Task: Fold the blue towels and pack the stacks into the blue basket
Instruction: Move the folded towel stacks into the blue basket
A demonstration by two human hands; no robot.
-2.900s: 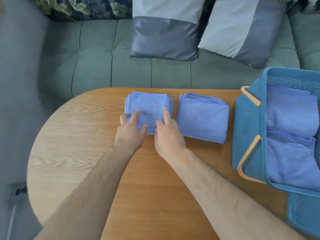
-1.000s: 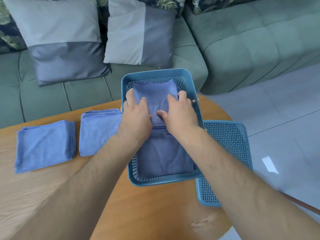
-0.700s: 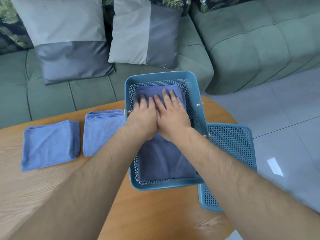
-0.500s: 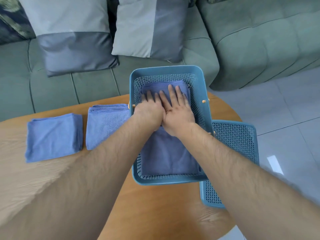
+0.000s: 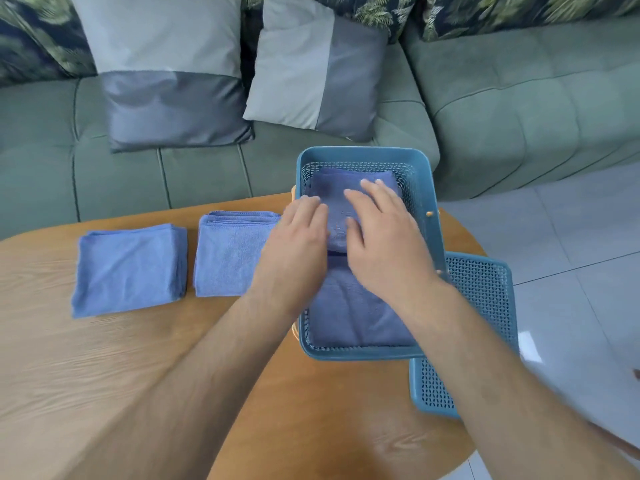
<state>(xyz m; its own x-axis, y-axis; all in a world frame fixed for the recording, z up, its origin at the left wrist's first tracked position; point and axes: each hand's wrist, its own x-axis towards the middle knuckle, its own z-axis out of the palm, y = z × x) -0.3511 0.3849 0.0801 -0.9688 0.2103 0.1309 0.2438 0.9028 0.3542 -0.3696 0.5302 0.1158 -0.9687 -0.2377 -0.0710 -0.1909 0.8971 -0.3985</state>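
At the centre left of the frame a folded towel stack (image 5: 130, 268) lies flat on the wooden counter (image 5: 104, 375). A second folded stack (image 5: 232, 252) lies just beside it to the right. The left grip (image 5: 294, 244) covers that second stack's right edge and sits over the left rim of the blue basket (image 5: 360, 354). Its fingers are loosely extended and it holds nothing.

Inside the basket, a far towel stack (image 5: 332, 181) and a near towel stack (image 5: 353, 317) lie end to end, filling the floor. The right grip (image 5: 384, 251) is spread flat above the far stack with straight fingers pointing to the far wall, and it clasps nothing. Motion blur hides whether either grip touches cloth.

A perforated blue panel (image 5: 485, 299) lies at the basket's near right corner, in the lower right of the frame.
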